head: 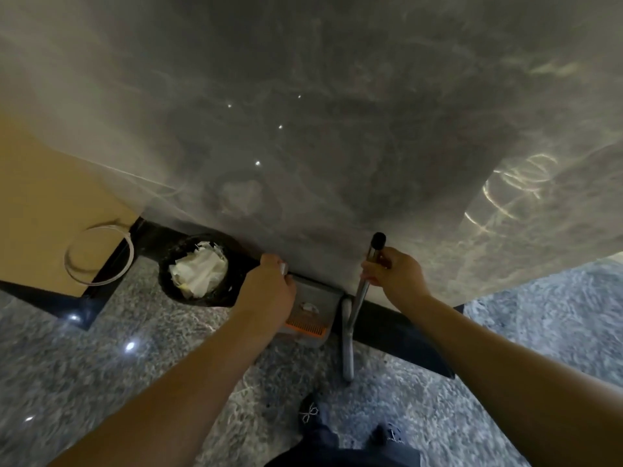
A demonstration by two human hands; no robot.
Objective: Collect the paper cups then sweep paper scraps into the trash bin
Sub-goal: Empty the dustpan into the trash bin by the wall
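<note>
Nearest are the person's dark shoes (309, 412) on the speckled floor. The grey table (337, 129) spans the far scene; the trash bin (195, 269), full of light, soft paper, sits at its near-left edge. The dustpan (312, 306), stiff and light, hangs below the edge. The right hand (396, 273) grasps its metal handle (362, 284); the left hand (269, 286) pinches a small paper scrap (284, 268).

Dim, soft, wide-angle frame: edges bending, ceiling spotlights glinting off the glossy table (337, 112) and speckled floor (101, 348).

A big shiny grey bench (337, 112) filled the view. Small lights shone on it. The floor (101, 365) below was speckled grey stone.
</note>
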